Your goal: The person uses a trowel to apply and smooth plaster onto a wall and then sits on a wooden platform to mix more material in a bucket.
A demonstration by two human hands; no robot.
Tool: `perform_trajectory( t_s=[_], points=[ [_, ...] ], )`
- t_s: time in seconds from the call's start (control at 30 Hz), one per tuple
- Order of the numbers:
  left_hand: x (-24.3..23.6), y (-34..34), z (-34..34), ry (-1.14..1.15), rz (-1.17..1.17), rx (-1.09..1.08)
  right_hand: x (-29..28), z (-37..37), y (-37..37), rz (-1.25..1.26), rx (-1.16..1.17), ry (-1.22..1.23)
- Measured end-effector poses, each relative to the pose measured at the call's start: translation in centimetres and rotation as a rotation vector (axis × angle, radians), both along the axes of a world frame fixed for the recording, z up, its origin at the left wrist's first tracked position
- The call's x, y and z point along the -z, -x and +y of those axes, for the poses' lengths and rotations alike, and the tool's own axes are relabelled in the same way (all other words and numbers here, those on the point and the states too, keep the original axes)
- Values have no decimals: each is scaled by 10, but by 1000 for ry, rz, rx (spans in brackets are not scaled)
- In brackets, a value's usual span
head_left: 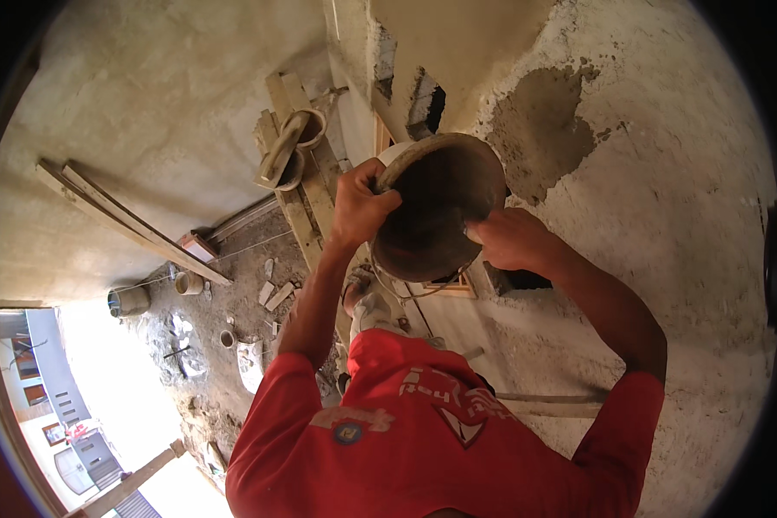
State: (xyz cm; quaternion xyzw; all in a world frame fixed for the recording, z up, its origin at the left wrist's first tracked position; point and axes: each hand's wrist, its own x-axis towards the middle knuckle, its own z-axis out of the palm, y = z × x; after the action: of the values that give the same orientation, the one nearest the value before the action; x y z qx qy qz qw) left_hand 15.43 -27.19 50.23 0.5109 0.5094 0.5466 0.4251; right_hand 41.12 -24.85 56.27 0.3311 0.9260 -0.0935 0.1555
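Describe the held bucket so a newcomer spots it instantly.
Start at the pale wall filling the right side and find its dark patch. The bucket is just below and left of the patch, its dark round mouth toward the camera. Unlike the pails on the planks, it is gripped at the rim by the left hand.

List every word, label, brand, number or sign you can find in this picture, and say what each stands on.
Red shirt: pale lettering, partly legible but broken by folds; wording not copied here.
Round blue badge on the shirt: its mark is too small to read surely.
Bucket: no writing shows.
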Motion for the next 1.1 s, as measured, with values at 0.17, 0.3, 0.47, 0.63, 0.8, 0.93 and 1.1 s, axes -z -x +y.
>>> perform_trajectory(
  t_s=[0.17, 0.3, 0.47, 0.63, 0.8, 0.93, 1.1],
  points=[
    [-3, -9, 3, -45, -20, 14, 11, 7, 10, 96, 89, -82],
    [-1, -1, 5, -68, -11, 12, 20, 2, -14, -85, -75, -29],
    [-7, -10, 0, -49, 6, 1, 0, 4, -2, 149, 177, -131],
    [5, -11, 9, -15, -91, -15, 25, -4, -21, -46, -14, -82],
    [2, -18, 6, -11, -42, -7, 6, -1, -12, 114, 139, -158],
    [2, -29, 6, -57, -100, -40, 26, -9, -22, -16, 99, -94],
    [7, -26, 4, -69, -26, -53, 10, -12, -15, 151, 133, -159]
  ],
)
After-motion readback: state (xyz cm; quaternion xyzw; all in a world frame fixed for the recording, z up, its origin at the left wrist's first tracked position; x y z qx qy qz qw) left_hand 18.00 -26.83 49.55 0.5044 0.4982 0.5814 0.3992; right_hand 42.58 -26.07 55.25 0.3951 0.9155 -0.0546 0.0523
